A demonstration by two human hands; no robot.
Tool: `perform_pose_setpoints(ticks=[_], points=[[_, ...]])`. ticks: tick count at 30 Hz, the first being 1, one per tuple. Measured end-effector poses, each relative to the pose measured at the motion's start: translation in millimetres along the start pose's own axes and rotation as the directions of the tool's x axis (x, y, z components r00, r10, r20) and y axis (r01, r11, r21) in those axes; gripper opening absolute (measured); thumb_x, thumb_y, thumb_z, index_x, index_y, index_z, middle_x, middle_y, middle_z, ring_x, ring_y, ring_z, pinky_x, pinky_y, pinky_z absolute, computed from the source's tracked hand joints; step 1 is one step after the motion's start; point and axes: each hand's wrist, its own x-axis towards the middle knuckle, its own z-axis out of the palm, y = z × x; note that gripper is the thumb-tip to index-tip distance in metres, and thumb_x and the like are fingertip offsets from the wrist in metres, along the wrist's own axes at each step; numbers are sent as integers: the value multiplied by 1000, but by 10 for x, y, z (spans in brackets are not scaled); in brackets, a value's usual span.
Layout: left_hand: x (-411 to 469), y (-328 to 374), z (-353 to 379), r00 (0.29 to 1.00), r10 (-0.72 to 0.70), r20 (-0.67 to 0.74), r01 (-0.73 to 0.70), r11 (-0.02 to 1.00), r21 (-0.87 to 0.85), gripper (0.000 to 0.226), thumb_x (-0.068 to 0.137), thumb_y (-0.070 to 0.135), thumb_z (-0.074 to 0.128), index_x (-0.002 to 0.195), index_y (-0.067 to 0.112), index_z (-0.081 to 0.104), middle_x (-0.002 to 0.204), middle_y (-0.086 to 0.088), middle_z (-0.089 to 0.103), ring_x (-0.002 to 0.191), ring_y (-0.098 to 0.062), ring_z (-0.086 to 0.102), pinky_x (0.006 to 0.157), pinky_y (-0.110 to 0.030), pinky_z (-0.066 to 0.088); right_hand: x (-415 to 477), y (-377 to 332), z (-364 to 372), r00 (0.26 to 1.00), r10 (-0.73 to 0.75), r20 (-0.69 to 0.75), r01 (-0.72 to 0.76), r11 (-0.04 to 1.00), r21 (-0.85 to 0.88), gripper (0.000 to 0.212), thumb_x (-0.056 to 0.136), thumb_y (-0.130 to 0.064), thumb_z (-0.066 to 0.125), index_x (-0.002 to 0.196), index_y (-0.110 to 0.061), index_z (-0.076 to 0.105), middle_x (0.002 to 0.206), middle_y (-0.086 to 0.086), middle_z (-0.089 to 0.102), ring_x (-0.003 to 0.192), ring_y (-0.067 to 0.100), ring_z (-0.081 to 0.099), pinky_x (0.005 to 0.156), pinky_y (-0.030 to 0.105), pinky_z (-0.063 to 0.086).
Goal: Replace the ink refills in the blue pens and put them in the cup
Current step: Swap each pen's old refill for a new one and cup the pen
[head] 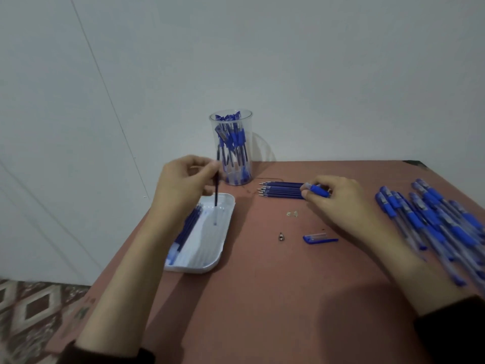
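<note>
One tray holds refills, too blurred to count. The left hand pinches one refill upright above it. One cup holds many pens. About six new refills lie in a row; the right hand grips one barrel beside them. One tip and one cap lie nearer. A pile lies rightmost.

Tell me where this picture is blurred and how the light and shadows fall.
Head view: dim, cool, even light; a broad soft shadow darkens the near table; the pile of pens at the right edge is smeared, while the cup and the refill pinched by the left hand read fairly sharp; wide-angle distortion bends the wall seam slightly.
</note>
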Motion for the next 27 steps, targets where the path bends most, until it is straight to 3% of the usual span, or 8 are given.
perform_pose_setpoints(ticks=[3, 7, 11, 15, 18, 22, 27], points=[[3, 114, 318, 992, -59, 111, 96, 924, -371, 17, 91, 2, 57, 107, 5, 61, 78, -10, 68, 60, -10, 66, 59, -21, 56, -11, -24, 18, 999, -8, 42, 8, 1000, 4, 8, 83, -31, 67, 88, -26, 64, 82, -6, 61, 74, 13, 51, 67, 29, 35], [56, 47, 734, 995, -95, -25, 60, 791, -609, 27, 91, -5, 54, 115, 6, 56, 77, -8, 67, 64, -12, 67, 72, -30, 59, -3, 1, 31, 996, -13, 89, 9, 999, 49, 8, 88, -31, 61, 95, -26, 60, 95, -4, 60, 85, 14, 52, 76, 31, 39], [110, -41, 948, 983, -161, -84, 42, 650, -758, 32, 91, -14, 47, 116, 6, 55, 85, -4, 62, 72, -8, 67, 70, -20, 57, 12, 31, 20, 996, -50, 75, 45, 996, 74, 6, 91, -25, 56, 93, -29, 60, 96, -3, 60, 87, 14, 53, 79, 32, 40], [130, -117, 1012, 974, -196, -117, 9, 546, -838, 25, 91, -14, 46, 97, 9, 54, 84, -5, 59, 74, -11, 65, 75, -27, 58, 34, 22, 3, 995, -80, 53, 76, 994, 85, 11, 89, -24, 57, 86, -35, 54, 92, -3, 61, 83, 12, 52, 77, 31, 40], [131, -125, 1019, 971, -212, -107, 15, 505, -863, 25, 92, -14, 46, 96, 9, 54, 83, -5, 60, 74, -12, 65, 75, -28, 58, 39, 17, -7, 995, -78, 54, 73, 993, 96, 12, 89, -26, 57, 84, -37, 55, 90, -6, 60, 83, 10, 52, 77, 30, 40], [130, -139, 1026, 972, -216, -90, 35, 515, -857, 24, 92, -14, 46, 99, 8, 52, 86, -7, 59, 79, -14, 64, 74, -28, 58, 39, 28, -9, 995, -84, 55, 79, 993, 90, 15, 89, -27, 57, 82, -40, 54, 89, -10, 59, 83, 7, 51, 76, 29, 38], [107, -148, 1028, 972, -224, -73, 58, 526, -849, 22, 93, -13, 45, 104, 5, 50, 86, -8, 60, 71, -9, 67, 74, -28, 57, 27, 30, -18, 996, -83, 43, 78, 991, 105, 15, 88, -28, 57, 82, -42, 56, 88, -9, 60, 82, 5, 52, 75, 29, 40]])
